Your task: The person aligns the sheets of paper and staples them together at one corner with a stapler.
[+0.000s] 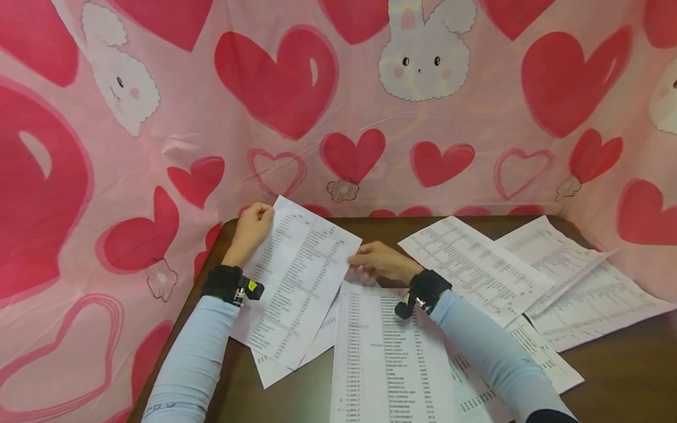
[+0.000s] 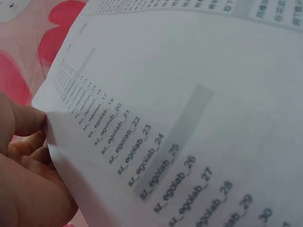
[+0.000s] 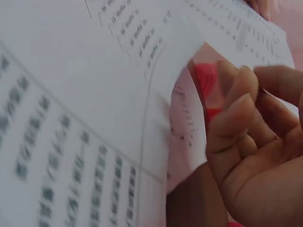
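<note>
My left hand (image 1: 249, 232) pinches the upper left edge of a printed sheet of paper (image 1: 304, 273), which is tilted up off the table. In the left wrist view, the thumb and curled fingers (image 2: 28, 125) grip its border beside rows of printed labels. At the sheet's right corner, my right hand (image 1: 384, 262) has its fingertips together, pinching the edge. The right wrist view shows these bent fingers (image 3: 236, 113) close up. Another printed sheet (image 1: 390, 365) lies in front, partly beneath my right forearm. More paper (image 1: 324, 337) shows under the raised sheet.
Several printed sheets overlap at the right of the brown table (image 1: 270, 413), including a top sheet (image 1: 475, 267) and a lower one (image 1: 604, 304) reaching the right edge. A pink curtain (image 1: 367, 118) with hearts and rabbits encloses the back and sides.
</note>
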Action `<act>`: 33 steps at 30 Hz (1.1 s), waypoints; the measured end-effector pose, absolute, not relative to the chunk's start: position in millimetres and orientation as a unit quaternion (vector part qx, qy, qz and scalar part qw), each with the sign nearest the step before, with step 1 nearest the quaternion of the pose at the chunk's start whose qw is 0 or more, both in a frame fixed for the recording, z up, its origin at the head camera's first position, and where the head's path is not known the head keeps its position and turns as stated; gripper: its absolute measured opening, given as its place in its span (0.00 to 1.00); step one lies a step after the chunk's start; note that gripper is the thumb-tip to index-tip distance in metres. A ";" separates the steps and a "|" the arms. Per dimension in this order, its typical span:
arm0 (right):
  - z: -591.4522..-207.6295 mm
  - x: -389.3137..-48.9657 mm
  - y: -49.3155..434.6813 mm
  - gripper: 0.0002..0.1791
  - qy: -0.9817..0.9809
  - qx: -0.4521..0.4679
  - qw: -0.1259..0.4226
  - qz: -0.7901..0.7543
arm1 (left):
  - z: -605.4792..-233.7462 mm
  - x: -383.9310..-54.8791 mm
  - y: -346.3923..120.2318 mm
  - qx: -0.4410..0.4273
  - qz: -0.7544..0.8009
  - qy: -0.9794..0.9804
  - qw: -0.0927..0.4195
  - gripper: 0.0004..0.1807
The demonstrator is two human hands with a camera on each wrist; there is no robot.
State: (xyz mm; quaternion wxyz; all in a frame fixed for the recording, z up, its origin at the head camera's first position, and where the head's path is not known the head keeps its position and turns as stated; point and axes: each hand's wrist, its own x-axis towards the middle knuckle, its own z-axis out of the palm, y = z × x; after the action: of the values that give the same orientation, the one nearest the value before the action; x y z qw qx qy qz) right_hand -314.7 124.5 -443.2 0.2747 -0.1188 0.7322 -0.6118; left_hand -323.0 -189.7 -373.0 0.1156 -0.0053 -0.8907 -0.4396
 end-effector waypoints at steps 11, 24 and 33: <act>-444.6 -307.5 105.4 0.07 0.702 -0.093 0.217 -0.671 | -371.1 -319.5 -198.0 0.011 -0.434 -0.894 0.112 0.18; -427.2 -305.1 103.6 0.09 0.665 -0.092 0.221 -0.707 | -365.8 -314.4 -210.4 0.027 -0.422 -0.903 0.073 0.21; -413.9 -313.9 119.9 0.09 0.677 -0.097 0.199 -0.702 | -362.1 -312.7 -207.4 -0.006 -0.419 -0.905 0.072 0.21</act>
State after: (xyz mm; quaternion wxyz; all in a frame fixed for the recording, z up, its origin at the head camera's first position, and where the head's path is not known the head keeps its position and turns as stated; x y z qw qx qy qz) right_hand -313.9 119.9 -413.9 0.1988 -0.0970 0.6769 -0.7020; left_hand -312.7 -207.4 -362.1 0.0716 -0.0063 -0.9054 -0.4185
